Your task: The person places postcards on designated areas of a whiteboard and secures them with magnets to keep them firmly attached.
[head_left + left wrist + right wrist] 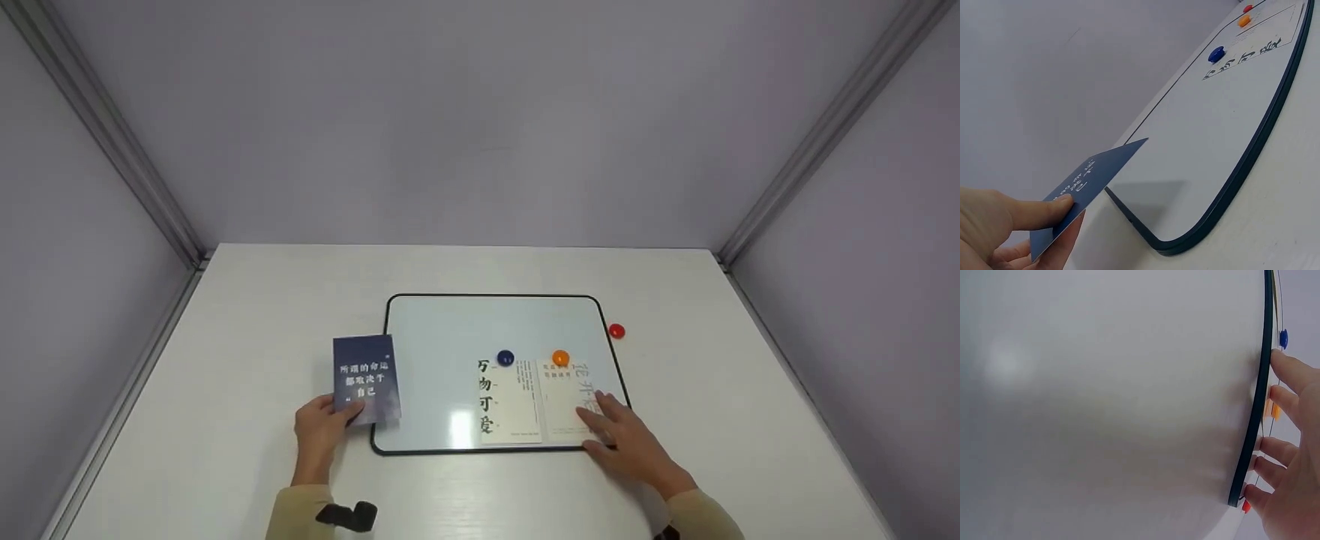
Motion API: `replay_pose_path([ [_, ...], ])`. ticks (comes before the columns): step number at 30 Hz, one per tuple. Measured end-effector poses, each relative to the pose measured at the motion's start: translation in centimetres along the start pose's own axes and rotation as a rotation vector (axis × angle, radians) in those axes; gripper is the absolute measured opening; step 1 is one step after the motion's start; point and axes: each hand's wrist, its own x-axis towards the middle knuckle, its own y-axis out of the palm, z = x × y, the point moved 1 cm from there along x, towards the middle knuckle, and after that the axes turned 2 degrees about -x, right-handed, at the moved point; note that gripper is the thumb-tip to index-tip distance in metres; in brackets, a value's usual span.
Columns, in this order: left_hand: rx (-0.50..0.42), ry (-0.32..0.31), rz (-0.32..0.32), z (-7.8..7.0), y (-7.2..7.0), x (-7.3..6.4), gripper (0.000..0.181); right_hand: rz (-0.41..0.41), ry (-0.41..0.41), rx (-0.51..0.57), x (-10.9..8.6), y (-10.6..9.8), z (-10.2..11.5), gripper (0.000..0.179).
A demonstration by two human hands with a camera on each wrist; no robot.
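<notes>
Between thumb and fingers, my left hand [322, 429] pinches a dark blue card [366, 379] with white writing. In the left wrist view that card [1095, 177] is tilted above the left edge of a black-rimmed whiteboard [435, 360]. My right hand [630, 442] rests with spread fingers on the lower right of the board, over a pale card [564, 420] and partly hiding it. An orange magnet [560, 358] sits at that card's top. To its left lies another pale card [514, 405] with large black characters and a blue magnet [505, 358] at its top edge.
A red magnet [616, 331] lies just outside the board's right edge. The whiteboard lies on a white table [285, 300]. Grey walls [480, 135] rise behind the table and at both sides.
</notes>
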Motion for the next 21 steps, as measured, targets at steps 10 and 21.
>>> replay_pose_path([
  [10,0.034,0.018,0.049,-0.1,1.3,-0.5,0.049,0.019,0.014,0.015,-0.1,-0.1,0.0,0.055],
  [21,0.075,0.024,0.074,-0.3,2.3,-1.2,0.048,-0.023,-0.035,-0.008,0.1,0.0,-0.1,0.053],
])
